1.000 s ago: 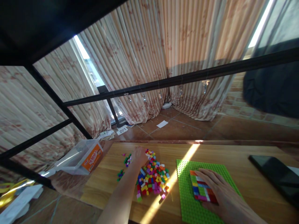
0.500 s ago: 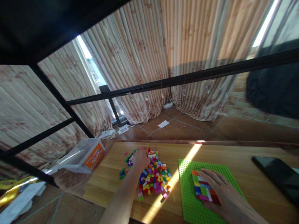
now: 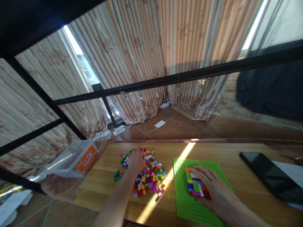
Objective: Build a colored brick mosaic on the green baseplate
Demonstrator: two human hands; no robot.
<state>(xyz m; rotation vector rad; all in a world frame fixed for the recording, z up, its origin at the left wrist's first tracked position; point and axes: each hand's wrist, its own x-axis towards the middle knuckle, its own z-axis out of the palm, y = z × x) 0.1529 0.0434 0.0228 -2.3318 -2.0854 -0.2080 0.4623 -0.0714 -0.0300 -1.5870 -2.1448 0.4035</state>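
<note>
Straight to the brick block (image 3: 194, 184), lying flat on the green baseplate (image 3: 182, 201), at five o'clock from the centre of view! Looks light and stiff, hard plastic, probably not slippery thanks to the studs; could well snap apart at a seam if pinched or bent unevenly. Best taken low by two opposite sides, with pressure spread along the edges. Held just so by the right hand (image 3: 214, 186), part open and curved over, fingers along the far side, thumb down near the near edge.

Out to nine o'clock from the block, over to the loose bricks (image 3: 151, 179), heaped on the worktop (image 3: 104, 189). Into them with the left hand (image 3: 136, 160), curled palm down, fingertips buried; impossible to tell how far closed or whether gripping a brick. Over at three o'clock, a dark flat device (image 3: 265, 176), cut off by the picture's edge. Also hidden: the block's right part under the palm, its underside, and the baseplate's near right corner, beneath the forearm and at the frame's limit
</note>
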